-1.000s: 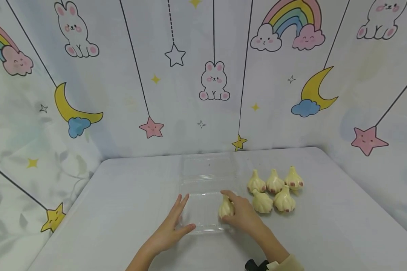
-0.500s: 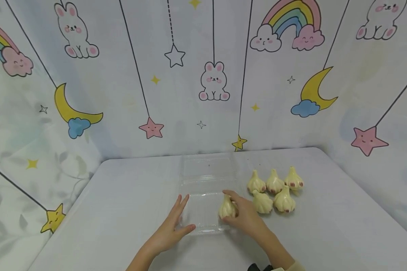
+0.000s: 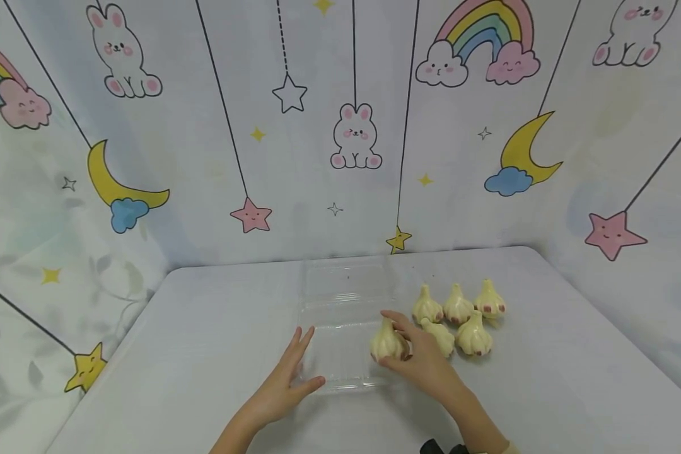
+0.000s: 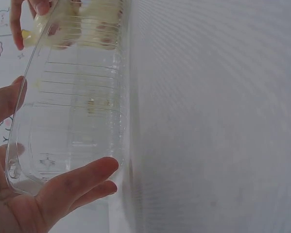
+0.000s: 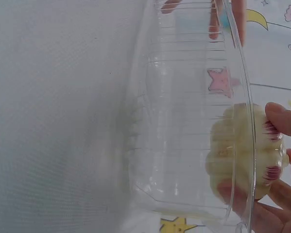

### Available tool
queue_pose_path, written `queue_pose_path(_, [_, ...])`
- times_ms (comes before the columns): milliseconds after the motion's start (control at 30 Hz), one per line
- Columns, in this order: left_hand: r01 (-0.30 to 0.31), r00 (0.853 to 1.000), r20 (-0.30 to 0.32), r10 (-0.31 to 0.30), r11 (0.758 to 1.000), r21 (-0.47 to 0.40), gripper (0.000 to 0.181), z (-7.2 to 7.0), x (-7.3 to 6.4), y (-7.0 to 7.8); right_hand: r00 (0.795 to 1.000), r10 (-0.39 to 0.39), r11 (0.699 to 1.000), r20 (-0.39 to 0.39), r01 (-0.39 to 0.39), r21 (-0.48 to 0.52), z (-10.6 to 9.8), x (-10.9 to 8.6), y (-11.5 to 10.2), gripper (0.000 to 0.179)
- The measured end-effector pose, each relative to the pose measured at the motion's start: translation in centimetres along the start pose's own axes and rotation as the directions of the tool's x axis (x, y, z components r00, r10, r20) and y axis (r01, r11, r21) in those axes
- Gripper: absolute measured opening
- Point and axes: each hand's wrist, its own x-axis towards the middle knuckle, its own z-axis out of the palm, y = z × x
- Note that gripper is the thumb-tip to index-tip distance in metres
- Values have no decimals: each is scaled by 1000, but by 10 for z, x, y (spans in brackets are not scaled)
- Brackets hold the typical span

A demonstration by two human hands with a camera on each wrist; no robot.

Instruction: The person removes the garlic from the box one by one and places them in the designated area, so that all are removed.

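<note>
A clear plastic container (image 3: 337, 360) with a hinged lid (image 3: 349, 277) lies open at the middle of the table. My right hand (image 3: 425, 358) grips a pale garlic bulb (image 3: 387, 343) at the container's right end, thumb and fingers on opposite sides. In the right wrist view, the same garlic bulb (image 5: 245, 150) reaches above the rim and shows purple-red patches. My left hand (image 3: 284, 386) rests at the left end of the container, fingers straight and spread. Seen from the left wrist, the thumb and fingers of this hand (image 4: 58, 194) span the container's end wall.
Several more garlic bulbs (image 3: 474, 337) stand grouped to the right of the container on the white-covered table (image 3: 221, 315). Behind the table hangs a backdrop (image 3: 306, 176) printed with rabbits, stars and moons. A dark device (image 3: 434, 446) sits at my right wrist.
My right hand has moved a little right and up with the garlic bulb, and now overlaps the nearest bulb of the group more. My left hand stays almost still.
</note>
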Motion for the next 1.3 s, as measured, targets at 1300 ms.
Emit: queue_pose_path(1300, [6, 1000, 6, -6, 1000, 10, 80, -1, 0, 1, 994, 37, 997, -106, -45, -68, -65, -3, 6, 69])
